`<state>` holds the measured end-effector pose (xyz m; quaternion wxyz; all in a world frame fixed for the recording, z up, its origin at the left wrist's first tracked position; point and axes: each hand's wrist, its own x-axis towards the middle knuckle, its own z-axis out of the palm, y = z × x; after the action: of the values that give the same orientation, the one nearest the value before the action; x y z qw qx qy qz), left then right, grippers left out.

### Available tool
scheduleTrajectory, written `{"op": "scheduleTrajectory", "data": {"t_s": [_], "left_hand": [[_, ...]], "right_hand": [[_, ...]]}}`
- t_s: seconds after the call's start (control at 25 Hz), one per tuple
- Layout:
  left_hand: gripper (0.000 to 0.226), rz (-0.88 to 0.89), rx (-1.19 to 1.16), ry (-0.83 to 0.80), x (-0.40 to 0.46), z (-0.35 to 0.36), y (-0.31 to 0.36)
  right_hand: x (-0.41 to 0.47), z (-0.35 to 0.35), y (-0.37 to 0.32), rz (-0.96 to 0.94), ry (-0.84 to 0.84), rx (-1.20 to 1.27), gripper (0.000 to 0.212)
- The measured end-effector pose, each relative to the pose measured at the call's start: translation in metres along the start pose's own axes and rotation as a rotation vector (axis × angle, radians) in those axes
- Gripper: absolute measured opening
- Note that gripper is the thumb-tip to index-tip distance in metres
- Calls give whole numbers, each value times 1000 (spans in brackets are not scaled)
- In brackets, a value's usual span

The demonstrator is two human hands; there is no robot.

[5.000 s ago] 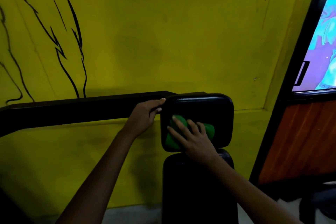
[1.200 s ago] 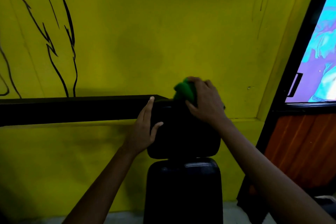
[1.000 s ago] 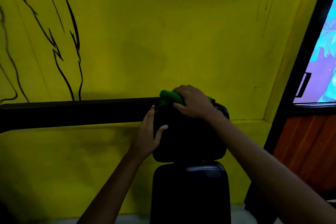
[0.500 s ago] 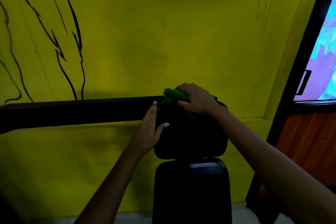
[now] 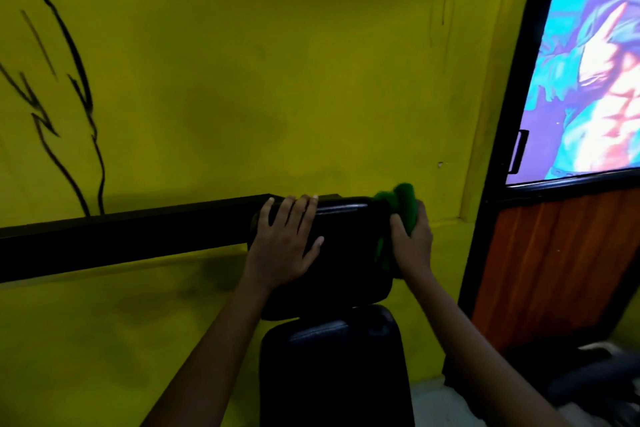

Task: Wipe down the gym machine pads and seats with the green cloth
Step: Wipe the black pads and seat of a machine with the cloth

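Observation:
A black upper pad of the gym machine stands above a longer black back pad. My left hand lies flat on the upper pad's left front, fingers straight and reaching over its top edge. My right hand holds the green cloth against the pad's right edge, with the cloth bunched at the top right corner and hanging down the side.
A black metal beam runs left from the pad along the yellow wall. A black-framed door with a bright poster and wood panel stands at the right. Dark equipment lies on the floor at the lower right.
My right hand slid the cloth from the pad's top to its right edge. My left hand moved from the pad's left side onto its front, fingers over the top.

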<state>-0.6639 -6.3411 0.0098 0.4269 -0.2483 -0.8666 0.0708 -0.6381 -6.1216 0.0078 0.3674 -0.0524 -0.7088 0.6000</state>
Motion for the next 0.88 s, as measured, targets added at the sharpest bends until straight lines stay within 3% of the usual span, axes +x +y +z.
{"op": "scheduleTrajectory", "data": {"t_s": [0.08, 0.2, 0.32, 0.48, 0.52, 0.6, 0.72, 0.88], "left_hand": [[64, -1, 38, 23, 1, 2, 0], [64, 6, 53, 54, 1, 3, 0], [65, 3, 34, 74, -1, 6, -1], [64, 16, 43, 82, -1, 7, -1], [64, 15, 49, 92, -1, 7, -1], [64, 11, 47, 113, 0, 7, 1], [64, 5, 53, 102, -1, 9, -1], [63, 0, 23, 76, -1, 6, 0]], "right_hand": [[-26, -6, 22, 205, 40, 104, 32], [-13, -8, 19, 253, 19, 105, 29], [29, 3, -18, 71, -61, 35, 30], [16, 15, -14, -245, -76, -174, 52], [3, 12, -2, -224, -22, -130, 53], [-26, 2, 26, -6, 73, 26, 48], [-66, -11, 59, 257, 42, 64, 33], [-47, -12, 47, 275, 30, 24, 20]]}}
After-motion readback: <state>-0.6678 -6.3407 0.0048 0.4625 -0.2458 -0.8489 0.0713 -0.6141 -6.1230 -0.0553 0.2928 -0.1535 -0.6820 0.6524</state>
